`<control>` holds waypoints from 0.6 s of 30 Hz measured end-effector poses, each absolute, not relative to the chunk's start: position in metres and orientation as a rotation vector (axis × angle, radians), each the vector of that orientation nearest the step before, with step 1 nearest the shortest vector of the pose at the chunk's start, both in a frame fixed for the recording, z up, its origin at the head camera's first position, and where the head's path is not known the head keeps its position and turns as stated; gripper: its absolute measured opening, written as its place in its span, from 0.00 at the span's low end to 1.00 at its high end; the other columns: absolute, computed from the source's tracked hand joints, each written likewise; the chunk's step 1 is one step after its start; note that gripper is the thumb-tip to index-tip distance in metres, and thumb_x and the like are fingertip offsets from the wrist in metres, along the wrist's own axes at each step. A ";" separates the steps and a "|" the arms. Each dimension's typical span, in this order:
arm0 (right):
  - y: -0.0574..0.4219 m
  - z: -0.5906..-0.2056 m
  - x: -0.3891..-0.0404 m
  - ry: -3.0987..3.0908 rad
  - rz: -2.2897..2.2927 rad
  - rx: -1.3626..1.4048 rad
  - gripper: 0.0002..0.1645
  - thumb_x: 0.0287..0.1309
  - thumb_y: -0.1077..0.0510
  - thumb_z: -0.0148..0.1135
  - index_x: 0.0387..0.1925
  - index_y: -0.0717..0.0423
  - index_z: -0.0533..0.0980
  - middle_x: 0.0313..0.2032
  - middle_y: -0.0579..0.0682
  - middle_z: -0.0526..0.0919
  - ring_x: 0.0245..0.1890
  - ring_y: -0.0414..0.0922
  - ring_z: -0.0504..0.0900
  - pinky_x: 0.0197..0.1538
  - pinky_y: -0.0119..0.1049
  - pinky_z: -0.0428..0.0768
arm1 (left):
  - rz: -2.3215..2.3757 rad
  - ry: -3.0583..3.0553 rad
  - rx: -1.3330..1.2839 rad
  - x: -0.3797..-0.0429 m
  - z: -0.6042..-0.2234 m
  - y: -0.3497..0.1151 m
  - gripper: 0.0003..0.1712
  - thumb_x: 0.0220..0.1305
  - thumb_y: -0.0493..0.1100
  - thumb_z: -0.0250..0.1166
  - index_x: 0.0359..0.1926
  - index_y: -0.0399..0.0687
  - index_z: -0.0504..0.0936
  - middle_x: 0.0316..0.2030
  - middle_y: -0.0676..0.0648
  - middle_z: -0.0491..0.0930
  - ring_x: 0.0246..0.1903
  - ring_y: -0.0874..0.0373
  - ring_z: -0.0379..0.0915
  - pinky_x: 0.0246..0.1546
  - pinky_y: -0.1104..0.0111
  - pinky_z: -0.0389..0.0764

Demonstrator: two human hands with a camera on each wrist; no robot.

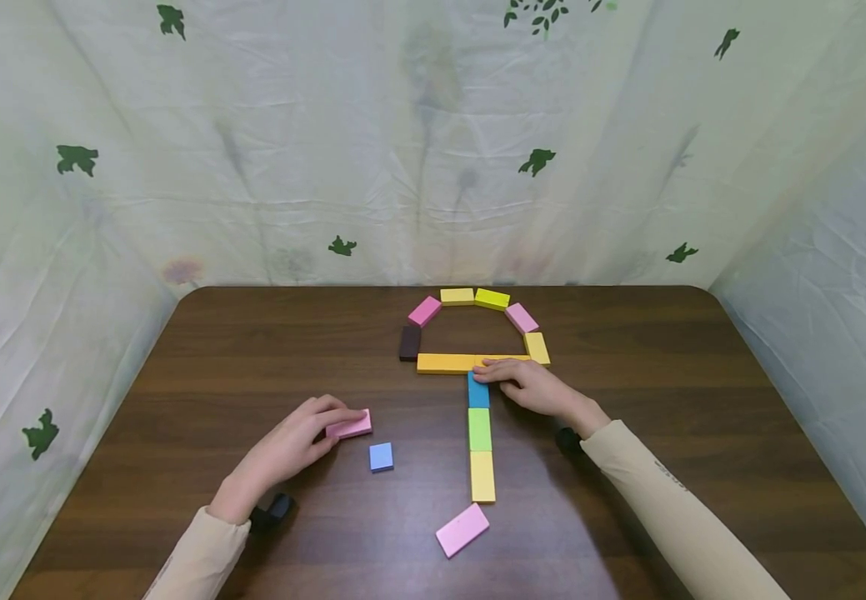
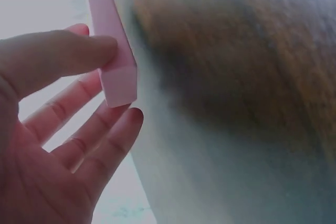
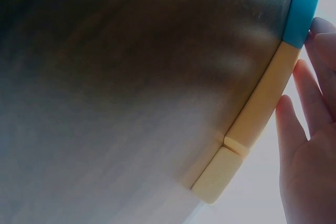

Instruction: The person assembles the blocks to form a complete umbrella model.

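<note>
My left hand (image 1: 293,450) pinches a pink block (image 1: 357,427) low over the table, thumb along one long side and fingertips on the other, as the left wrist view shows. My right hand (image 1: 541,390) lies over a horizontal orange bar (image 1: 443,363), its fairly straight fingertips at the bar and the top of a blue block (image 1: 479,395). In the right wrist view those fingers (image 3: 287,119) rest along the orange piece (image 3: 262,98). Below the blue block run a light green block (image 1: 480,429) and a yellow block (image 1: 483,477) in a line.
Above the bar, an arch of flat blocks includes a dark block (image 1: 409,342), a pink one (image 1: 424,311) and a bright yellow one (image 1: 493,298). A small blue square (image 1: 381,457) and a tilted pink block (image 1: 463,529) lie loose on the brown table (image 1: 252,350). Cloth hangs behind.
</note>
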State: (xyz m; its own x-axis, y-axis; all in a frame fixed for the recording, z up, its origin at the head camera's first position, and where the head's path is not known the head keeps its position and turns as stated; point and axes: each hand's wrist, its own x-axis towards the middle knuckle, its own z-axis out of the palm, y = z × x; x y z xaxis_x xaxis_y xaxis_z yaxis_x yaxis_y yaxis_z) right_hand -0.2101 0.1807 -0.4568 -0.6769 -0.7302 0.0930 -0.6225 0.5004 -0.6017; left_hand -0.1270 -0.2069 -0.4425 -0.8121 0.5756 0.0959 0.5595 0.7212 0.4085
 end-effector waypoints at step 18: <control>0.181 -0.458 -0.211 2.576 -0.927 -1.175 0.25 0.59 0.74 0.49 0.57 0.60 0.77 0.58 0.54 0.76 0.63 0.50 0.68 0.62 0.46 0.66 | 0.810 2.641 1.399 -0.098 -0.421 -0.171 0.25 0.55 0.27 0.64 0.54 0.50 0.82 0.47 0.57 0.77 0.47 0.61 0.71 0.47 0.65 0.75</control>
State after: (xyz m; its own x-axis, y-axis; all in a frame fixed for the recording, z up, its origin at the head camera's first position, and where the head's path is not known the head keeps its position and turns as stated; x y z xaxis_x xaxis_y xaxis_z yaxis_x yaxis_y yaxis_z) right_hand -0.2106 0.1808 -0.4582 -0.6777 -0.7280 0.1040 -0.6273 0.4985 -0.5983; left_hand -0.0982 -0.1712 -0.4211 -0.5911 0.7820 0.1976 0.7584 0.4555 0.4662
